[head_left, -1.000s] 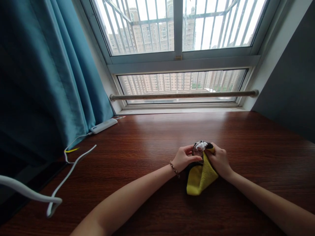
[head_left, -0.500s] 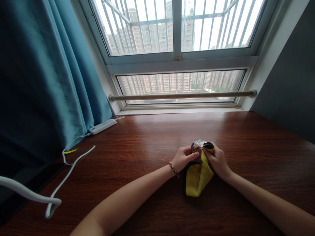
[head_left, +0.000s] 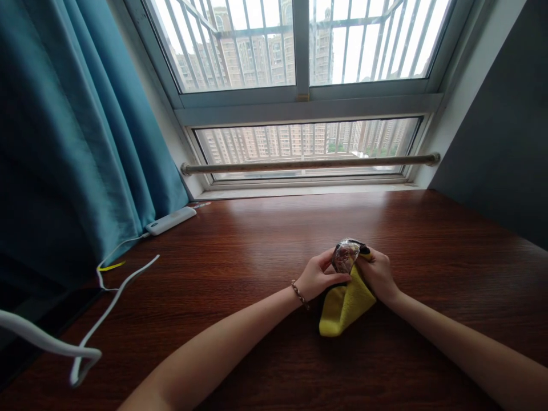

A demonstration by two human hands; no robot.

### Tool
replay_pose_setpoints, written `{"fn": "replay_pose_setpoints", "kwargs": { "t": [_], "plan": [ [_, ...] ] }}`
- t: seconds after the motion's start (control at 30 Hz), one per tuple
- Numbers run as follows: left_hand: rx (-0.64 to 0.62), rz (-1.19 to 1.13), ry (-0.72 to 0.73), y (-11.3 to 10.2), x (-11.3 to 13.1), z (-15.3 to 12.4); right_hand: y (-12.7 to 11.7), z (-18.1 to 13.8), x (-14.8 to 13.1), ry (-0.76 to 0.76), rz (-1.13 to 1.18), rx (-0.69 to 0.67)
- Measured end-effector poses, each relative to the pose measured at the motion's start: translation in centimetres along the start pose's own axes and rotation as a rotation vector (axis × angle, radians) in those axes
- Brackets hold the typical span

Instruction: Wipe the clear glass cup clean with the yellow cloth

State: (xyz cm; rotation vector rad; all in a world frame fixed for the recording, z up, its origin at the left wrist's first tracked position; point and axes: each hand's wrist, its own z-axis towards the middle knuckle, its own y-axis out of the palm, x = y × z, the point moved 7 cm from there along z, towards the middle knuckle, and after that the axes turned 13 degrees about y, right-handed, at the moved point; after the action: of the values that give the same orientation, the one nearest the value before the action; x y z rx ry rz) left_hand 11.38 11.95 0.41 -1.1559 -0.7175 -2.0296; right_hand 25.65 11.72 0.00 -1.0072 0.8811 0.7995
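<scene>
My left hand (head_left: 317, 277), with a bead bracelet at the wrist, grips a small clear shiny object (head_left: 345, 254) from the left, just above the dark wooden table (head_left: 240, 245). Pressed against the object's right side is a yellow cloth (head_left: 345, 302), held by my right hand (head_left: 379, 274). Most of the cloth hangs down from between both hands and rests on the tabletop. A dark part of the object or cloth shows at its top; I cannot tell which.
A teal curtain (head_left: 72, 137) hangs at the left. A white power strip (head_left: 170, 220) lies by the curtain, with white cables (head_left: 111, 297) trailing over the table's left side. A barred window (head_left: 299, 85) and a metal rail (head_left: 308, 163) run along the back; a grey wall (head_left: 505, 131) stands at the right.
Both hands and the object stay together, with small shifts of the cloth against the object. The view has tilted slightly, so everything sits a little higher and further left.
</scene>
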Motion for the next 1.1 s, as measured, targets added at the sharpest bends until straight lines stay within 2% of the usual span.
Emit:
{"fn": "replay_pose_setpoints", "kwargs": {
  "t": [0.27, 0.47, 0.67, 0.87, 1.1],
  "plan": [
    [0.123, -0.031, -0.127, -1.6, -1.4, -0.4, 0.4, -0.9, -1.7, -0.047, -0.017, -0.037],
    [0.201, 0.11, -0.149, -2.5, -1.7, -0.6, 1.0, -0.7, -1.5, -0.013, -0.088, -0.075],
    [0.158, 0.277, -0.052, -1.5, -0.2, -0.9, 0.8, -0.1, -0.3, 0.023, -0.096, -0.048],
    [0.055, 0.194, 0.029, 0.1, 0.9, -0.5, 0.5, 0.4, 1.3, 0.088, -0.062, -0.02],
    [0.118, 0.053, 0.0, -1.6, -0.7, 0.2, 0.7, 0.0, -0.6, 0.028, -0.034, -0.063]
  ]
}}
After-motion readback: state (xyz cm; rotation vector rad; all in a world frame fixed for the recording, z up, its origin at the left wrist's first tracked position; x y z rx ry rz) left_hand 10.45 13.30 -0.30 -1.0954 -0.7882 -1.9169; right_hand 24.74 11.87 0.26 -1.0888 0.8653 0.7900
